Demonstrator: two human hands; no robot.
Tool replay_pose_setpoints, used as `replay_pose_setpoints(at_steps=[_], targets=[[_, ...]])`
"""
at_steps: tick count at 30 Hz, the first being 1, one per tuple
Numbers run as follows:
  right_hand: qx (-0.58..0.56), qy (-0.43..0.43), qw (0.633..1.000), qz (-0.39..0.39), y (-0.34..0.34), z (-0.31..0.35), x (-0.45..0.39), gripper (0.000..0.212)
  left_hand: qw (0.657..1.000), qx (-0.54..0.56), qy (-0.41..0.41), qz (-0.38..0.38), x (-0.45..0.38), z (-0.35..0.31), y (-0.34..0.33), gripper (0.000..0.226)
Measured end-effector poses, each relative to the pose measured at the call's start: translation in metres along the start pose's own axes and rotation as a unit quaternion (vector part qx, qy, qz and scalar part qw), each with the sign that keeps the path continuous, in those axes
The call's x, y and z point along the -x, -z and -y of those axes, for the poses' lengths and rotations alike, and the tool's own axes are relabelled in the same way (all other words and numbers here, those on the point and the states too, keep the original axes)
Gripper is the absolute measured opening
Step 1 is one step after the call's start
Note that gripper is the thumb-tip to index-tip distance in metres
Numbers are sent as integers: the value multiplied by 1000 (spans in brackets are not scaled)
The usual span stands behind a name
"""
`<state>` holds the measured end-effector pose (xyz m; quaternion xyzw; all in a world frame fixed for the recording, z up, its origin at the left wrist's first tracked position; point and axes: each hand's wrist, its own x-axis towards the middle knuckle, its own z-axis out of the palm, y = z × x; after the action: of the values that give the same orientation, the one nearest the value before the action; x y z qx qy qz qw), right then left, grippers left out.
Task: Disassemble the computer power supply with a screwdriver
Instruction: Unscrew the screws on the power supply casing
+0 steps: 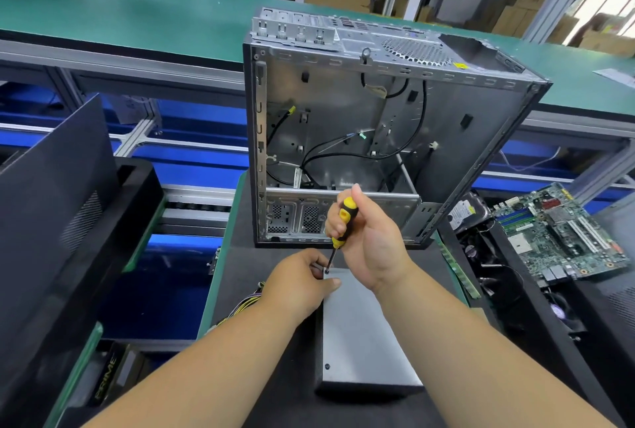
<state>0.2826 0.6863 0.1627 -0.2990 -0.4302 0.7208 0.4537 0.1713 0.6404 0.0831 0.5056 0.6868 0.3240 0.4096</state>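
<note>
While right hand [366, 238] grips screwdriver [340, 226] — tip at corner screw, left hand [300, 281] pinches power supply [360, 335] edge

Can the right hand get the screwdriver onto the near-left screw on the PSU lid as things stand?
Probably yes. That screw sits exposed on the power supply lid, nothing covering it. The right hand holds the screwdriver at the far corner screw; the left hand steadies that corner, clear of the path.

power supply [360, 335] before the computer case [378, 132]; motherboard [563, 232] right of case
</note>
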Motion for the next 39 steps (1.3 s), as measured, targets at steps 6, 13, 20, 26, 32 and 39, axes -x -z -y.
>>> replay_pose_setpoints(at_steps=[6, 13, 20, 26, 32, 39], targets=[[78, -11, 997, 21, -2, 3, -3, 24, 1000, -2, -4, 5, 0, -1, 2, 23], [88, 3, 994, -66, 8, 8, -7, 26, 1000, 14, 3, 8, -1, 1, 0, 19], [-17, 54, 997, -59, 5, -1, -9, 61, 1000, 6, -3, 6, 0, -1, 1, 24], [15, 56, 998, -27, 9, 3, -5, 24, 1000, 1, -3, 8, 0, -1, 1, 23], [105, 19, 993, -56, 14, 10, -2, 23, 1000, -6, 8, 7, 1, -2, 1, 21], [82, 35, 994, -55, 6, -4, 1, 42, 1000, -18, 13, -2, 4, -4, 0, 21]])
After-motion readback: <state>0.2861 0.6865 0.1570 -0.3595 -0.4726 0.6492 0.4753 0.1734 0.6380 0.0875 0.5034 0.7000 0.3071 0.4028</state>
